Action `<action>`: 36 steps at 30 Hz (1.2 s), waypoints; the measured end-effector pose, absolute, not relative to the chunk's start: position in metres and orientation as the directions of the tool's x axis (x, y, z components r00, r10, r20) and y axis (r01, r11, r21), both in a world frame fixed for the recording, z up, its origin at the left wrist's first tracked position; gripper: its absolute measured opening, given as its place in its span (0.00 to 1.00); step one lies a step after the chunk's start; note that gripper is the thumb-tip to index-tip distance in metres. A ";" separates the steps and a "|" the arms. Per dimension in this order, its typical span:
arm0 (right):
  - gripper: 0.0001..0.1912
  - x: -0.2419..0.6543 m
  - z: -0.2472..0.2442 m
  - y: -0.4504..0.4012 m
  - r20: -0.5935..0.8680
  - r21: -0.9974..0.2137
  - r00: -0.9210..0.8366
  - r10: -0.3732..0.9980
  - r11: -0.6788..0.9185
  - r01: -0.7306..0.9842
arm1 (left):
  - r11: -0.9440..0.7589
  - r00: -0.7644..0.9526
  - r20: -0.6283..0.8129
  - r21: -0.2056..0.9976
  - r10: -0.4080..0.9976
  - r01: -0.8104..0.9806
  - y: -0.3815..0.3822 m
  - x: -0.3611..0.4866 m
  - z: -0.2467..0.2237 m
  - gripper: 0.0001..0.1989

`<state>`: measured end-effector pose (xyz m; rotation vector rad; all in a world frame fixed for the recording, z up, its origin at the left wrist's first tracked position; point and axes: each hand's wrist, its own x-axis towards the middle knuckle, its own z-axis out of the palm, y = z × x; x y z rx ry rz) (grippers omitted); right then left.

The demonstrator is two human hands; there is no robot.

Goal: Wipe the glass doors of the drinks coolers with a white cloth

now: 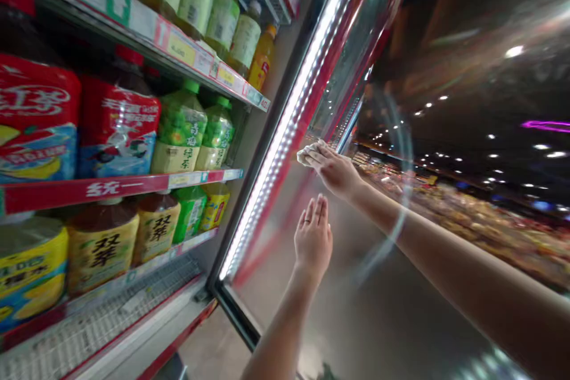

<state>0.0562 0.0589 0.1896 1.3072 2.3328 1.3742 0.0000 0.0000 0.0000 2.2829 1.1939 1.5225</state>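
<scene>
My right hand (336, 171) presses a crumpled white cloth (307, 154) against the glass door (383, 314), fingers bent over it. Below it, my left hand (314, 236) is up at the glass with its fingers stretched out, a ring on one finger, and nothing in it. Whether the left palm touches the glass cannot be made out. The door stands swung out beside the drinks cooler, with a bright LED strip (285, 124) along its near edge. Parts of the glass are blurred by reflections.
Cooler shelves at left hold red-labelled tea bottles (118, 119), green-labelled bottles (180, 124) and yellow-labelled bottles (109, 237). A red-edged price rail (89, 191) runs along the middle shelf. The wire bottom rack (120, 320) sits low. Blurred store displays (467, 219) show through the glass.
</scene>
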 end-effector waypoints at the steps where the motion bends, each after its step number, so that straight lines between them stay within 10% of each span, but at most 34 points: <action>1: 0.28 0.061 0.189 0.057 0.281 0.763 -0.630 0.724 0.230 0.605 | -0.677 0.162 0.720 0.516 0.674 0.526 0.001 0.000 -0.001 0.35; 36: 0.30 0.037 0.237 0.108 0.486 0.650 -0.615 0.621 0.213 0.729 | -0.596 -0.064 0.688 0.667 0.723 0.446 0.045 -0.018 -0.014 0.39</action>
